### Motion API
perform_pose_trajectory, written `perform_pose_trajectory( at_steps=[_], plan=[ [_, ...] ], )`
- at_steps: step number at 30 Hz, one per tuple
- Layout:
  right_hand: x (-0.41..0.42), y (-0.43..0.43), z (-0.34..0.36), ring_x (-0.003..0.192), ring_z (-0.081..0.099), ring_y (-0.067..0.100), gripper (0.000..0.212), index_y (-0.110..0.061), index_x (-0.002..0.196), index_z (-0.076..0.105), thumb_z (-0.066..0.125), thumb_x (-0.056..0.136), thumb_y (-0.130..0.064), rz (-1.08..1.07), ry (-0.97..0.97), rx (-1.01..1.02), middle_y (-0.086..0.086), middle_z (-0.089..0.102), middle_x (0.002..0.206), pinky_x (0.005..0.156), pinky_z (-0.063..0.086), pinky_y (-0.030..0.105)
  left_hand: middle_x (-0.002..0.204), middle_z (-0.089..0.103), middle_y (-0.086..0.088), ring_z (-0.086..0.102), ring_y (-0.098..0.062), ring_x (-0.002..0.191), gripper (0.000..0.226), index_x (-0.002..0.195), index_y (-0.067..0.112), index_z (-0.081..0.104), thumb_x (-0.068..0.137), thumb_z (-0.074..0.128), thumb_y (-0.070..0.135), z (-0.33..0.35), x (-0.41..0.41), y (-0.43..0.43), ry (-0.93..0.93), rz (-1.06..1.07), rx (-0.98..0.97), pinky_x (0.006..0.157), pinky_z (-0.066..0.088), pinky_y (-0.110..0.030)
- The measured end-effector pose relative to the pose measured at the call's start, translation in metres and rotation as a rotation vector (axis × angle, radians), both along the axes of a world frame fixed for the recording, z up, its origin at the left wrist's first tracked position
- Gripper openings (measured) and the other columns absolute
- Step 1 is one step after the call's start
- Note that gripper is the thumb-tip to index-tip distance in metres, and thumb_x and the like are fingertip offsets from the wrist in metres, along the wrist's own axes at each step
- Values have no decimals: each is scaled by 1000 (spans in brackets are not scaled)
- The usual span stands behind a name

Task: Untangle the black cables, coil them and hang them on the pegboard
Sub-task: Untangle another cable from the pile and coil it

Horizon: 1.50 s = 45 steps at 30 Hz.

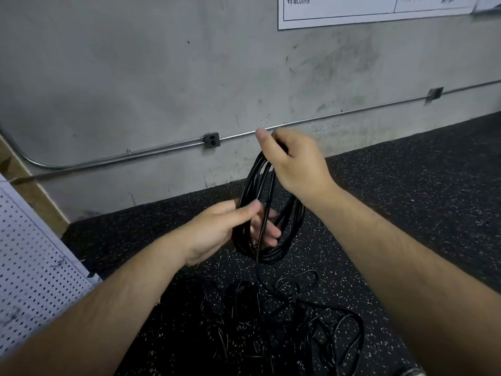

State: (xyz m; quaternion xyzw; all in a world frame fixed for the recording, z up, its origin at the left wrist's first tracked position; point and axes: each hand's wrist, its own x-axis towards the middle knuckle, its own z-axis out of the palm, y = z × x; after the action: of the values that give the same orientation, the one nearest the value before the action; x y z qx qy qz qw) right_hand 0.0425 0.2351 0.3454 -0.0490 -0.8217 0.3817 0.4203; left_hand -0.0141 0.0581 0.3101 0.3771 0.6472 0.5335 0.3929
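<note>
We hold the coiled black cable (268, 256) upright between both hands, above the speckled floor (406, 191). The grip of the right hand (295, 164) pinches the top of the coil, with the fingers curled over the strands. The grip of the left hand (217, 229) closes round the coil's lower left side, thumb across the front and fingers behind. One strand drops from the coil to the tangled black cables (284, 316) lying loose on the floor below. The white pegboard (32, 267) is at the left edge, well apart from the coil.
</note>
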Motion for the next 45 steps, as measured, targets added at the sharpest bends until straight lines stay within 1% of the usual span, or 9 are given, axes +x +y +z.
perform_pose_trajectory(
  at_steps=[6, 15, 21, 25, 28, 33, 37, 40, 45],
  plan=[
    [0, 1, 9, 53, 38, 6, 48, -25, 62, 38, 54, 102, -45, -37, 65, 119, -11, 36, 55, 54, 27, 23, 89, 53, -6, 53, -21, 82, 64, 133, 0, 61, 102, 38, 51, -6, -5, -3, -287, -132, 150, 97, 46, -47],
    [-9, 4, -1, 63, 43, 4, 43, -11, 74, 54, 55, 102, -43, 57, 27, 114, -10, 46, 66, 62, 34, 22, 71, 48, 2, 47, -15, 66, 29, 98, 6, 58, 96, 48, 34, -17, -1, 0, -26, 82, 174, 82, 49, -41],
    [-1, 5, -14, 124, 52, 7, 24, -26, 130, 45, 39, 109, -36, 58, 9, -424, -2, 55, 134, 89, 39, 10, 68, 47, 7, 44, -11, 63, 33, 96, 9, 55, 94, 50, 42, -10, -22, -2, 107, 218, 215, 76, 46, -32],
    [13, 10, -66, 109, 61, 21, 45, -19, 117, 57, 47, 87, 13, 283, -667, -406, 0, 63, 116, 83, 54, 28, 67, 44, 8, 41, -10, 63, 30, 94, 12, 55, 93, 49, 41, 7, -37, -7, 75, 290, 308, 72, 46, -27],
    [12, -7, -101, 132, 49, 19, 66, -35, 140, 48, 62, 87, 2, 609, -1139, -173, -9, 51, 145, 111, 43, 45, 66, 43, 8, 39, -10, 62, 26, 93, 13, 53, 94, 48, 38, 16, -46, -12, 53, 314, 388, 70, 45, -25],
    [-6, -45, -151, 100, 57, 9, 24, -20, 124, 61, 63, 101, -27, 623, -1083, -232, -9, 61, 111, 85, 45, 16, 67, 41, 6, 38, -11, 62, 25, 96, 11, 51, 96, 46, 36, 29, -58, -30, -15, 351, 490, 71, 42, -29],
    [-16, -47, -186, 108, 64, 24, 33, -30, 106, 62, 53, 97, -60, 544, -1277, -104, 2, 64, 118, 101, 51, 42, 67, 39, 6, 37, -10, 61, 24, 94, 11, 50, 95, 46, 35, 39, -66, -50, -37, 403, 567, 69, 42, -28],
    [-17, -51, -194, 122, 59, 26, 11, -30, 105, 59, 58, 97, -38, 558, -1340, -200, 2, 62, 133, 100, 53, 42, 68, 39, 6, 37, -10, 62, 24, 94, 13, 51, 98, 44, 36, 45, -77, -69, -70, 424, 614, 72, 41, -29],
    [-18, -86, -184, 119, 57, 12, 50, -28, 138, 42, 61, 97, -6, 809, -1232, -465, 2, 58, 141, 95, 45, 21, 69, 39, 5, 37, -11, 62, 24, 95, 12, 51, 98, 44, 35, 47, -77, -78, -42, 411, 601, 71, 41, -30]
  ],
)
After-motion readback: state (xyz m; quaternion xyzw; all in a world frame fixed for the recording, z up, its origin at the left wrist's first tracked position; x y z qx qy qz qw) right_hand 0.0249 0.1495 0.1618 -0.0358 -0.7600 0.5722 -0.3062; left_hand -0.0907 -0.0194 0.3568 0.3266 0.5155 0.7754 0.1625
